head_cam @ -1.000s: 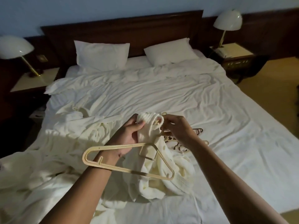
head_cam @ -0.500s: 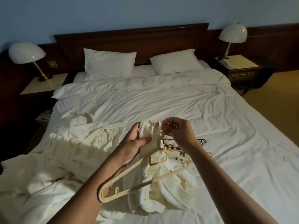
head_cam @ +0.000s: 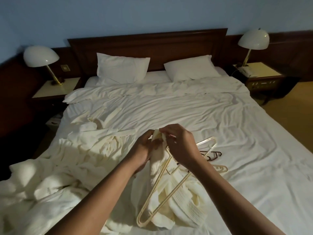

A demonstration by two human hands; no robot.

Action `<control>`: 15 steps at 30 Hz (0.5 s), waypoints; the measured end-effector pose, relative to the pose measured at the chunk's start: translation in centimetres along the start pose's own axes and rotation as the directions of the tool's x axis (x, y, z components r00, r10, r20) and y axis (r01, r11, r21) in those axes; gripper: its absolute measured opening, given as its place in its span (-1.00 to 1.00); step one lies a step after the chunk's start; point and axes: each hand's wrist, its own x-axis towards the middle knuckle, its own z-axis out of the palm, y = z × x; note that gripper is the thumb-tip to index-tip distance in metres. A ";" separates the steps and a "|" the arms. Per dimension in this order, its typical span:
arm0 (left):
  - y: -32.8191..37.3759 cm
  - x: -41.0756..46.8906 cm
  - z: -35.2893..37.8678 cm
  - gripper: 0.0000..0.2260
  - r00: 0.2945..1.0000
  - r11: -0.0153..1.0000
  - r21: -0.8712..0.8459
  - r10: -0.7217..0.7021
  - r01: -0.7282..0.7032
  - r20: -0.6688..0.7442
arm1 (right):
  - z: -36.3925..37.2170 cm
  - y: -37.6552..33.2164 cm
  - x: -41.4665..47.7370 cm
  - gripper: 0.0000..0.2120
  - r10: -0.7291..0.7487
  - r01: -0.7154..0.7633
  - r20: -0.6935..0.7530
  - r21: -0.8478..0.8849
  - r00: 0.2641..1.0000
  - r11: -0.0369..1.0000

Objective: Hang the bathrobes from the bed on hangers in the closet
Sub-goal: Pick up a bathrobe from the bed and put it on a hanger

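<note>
Hands meet over the middle of the bed (head_cam: pixel 220 116). Left hand (head_cam: pixel 144 148) has fingers curled round the bunched top of bathrobe 1 (head_cam: pixel 179 204). Right hand (head_cam: pixel 182 146) pinches the same fabric at its top edge. Robe 1 hangs from both hands, its lower folds resting on the sheet. Cream hanger (head_cam: pixel 160 192) lies steeply tilted against the robe, low end toward the camera; cannot tell which hand holds its hook. Bathrobe 2 (head_cam: pixel 94 143) lies crumpled on the left side of the bed, well apart from the hands. Spare hangers (head_cam: pixel 210 146), cream and dark, lie on the sheet just right of the right hand. 2 pillows (head_cam: pixel 122 70) sit at the headboard (head_cam: pixel 147 43).
</note>
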 end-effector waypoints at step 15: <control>3.3 0.4 -3.8 -0.64 0.966 0.976 0.218 -0.053 -0.004 0.254 | -6.3 -4.0 4.7 -0.90 -0.134 0.139 0.048 -0.100 0.990 0.985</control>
